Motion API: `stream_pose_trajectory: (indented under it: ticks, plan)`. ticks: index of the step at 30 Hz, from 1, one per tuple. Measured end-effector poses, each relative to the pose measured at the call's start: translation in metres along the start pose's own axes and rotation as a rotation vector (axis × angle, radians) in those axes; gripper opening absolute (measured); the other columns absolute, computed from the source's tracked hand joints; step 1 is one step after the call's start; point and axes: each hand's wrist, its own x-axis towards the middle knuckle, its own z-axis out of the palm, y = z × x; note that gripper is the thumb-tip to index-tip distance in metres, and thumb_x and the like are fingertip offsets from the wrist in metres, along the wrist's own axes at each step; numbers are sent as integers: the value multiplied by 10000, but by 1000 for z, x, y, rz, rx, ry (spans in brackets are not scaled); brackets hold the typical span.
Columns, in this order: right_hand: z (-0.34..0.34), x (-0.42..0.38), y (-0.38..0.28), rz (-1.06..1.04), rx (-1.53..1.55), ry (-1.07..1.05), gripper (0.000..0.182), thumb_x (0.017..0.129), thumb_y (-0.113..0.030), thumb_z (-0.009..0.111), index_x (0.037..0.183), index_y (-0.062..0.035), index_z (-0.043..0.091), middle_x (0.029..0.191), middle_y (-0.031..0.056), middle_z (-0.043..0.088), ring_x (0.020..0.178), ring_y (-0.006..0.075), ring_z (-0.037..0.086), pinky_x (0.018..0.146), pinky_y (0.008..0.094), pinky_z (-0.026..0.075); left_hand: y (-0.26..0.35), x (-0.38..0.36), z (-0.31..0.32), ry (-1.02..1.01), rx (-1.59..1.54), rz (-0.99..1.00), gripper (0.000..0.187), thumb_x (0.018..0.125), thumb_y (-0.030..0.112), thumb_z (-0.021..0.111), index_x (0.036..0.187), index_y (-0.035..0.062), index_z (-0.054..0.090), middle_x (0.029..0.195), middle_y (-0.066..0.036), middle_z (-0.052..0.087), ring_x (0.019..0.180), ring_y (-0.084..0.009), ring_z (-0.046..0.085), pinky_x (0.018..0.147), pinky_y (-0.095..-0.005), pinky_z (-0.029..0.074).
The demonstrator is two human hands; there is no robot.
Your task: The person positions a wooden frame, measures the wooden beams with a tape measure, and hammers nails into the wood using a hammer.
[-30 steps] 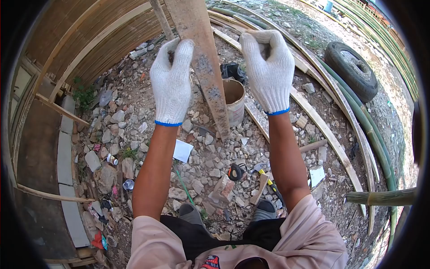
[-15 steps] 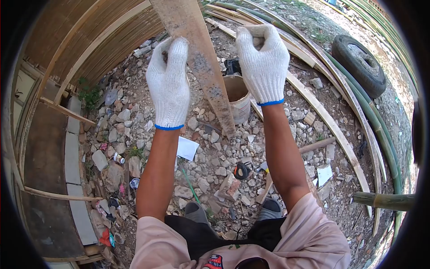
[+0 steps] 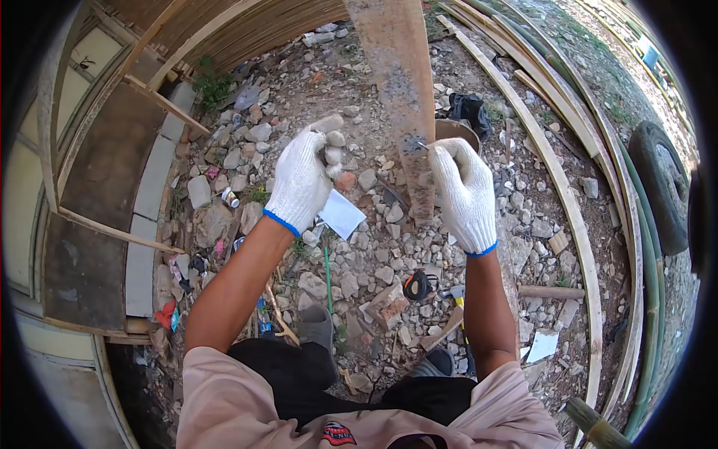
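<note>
Both my hands wear white knit gloves with blue cuffs. My right hand (image 3: 464, 183) is raised beside the wooden plank (image 3: 404, 82), its thumb and finger pinched on a thin, shiny nail (image 3: 422, 145) that points left across the plank's stained face. My left hand (image 3: 308, 168) is left of the plank and apart from it. Its fingers are loosely bent and somewhat apart, with nothing visible in them. Behind my right hand, a bucket (image 3: 458, 132) is partly hidden by the plank.
Rubble covers the ground, with a black and orange tape measure (image 3: 419, 285), a white sheet (image 3: 342, 215) and a partly hidden yellow-marked tool (image 3: 457, 292). Long wooden strips (image 3: 550, 187), bamboo poles (image 3: 649, 314) and a tire (image 3: 658, 187) lie right. A wood-framed wall (image 3: 97, 202) stands left.
My view has turned left, so the plank and tire appear farther right. Both hands are lower in view. My left hand has moved away from the plank and its pinch has loosened.
</note>
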Motion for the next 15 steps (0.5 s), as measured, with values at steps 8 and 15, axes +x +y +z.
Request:
stream_pose_trajectory:
  ticks: [8,15]
  plan:
    - [13,-20,24,164,284,-84,223,1014,-212,591,1032,2,650,880,18,655,732,70,605,660,227,475,60,-133,-69,269,306,-170,456,1003,163,503,1420,-17,461,890,20,573,635,-43,410,516,-193,315]
    - [28,-89,121,445,131,-205,235,1022,-217,569,1026,-1,660,805,-1,600,710,69,568,655,245,461,66,-172,-51,390,478,-114,529,1012,219,508,1481,0,399,795,26,480,581,-28,345,469,-188,262]
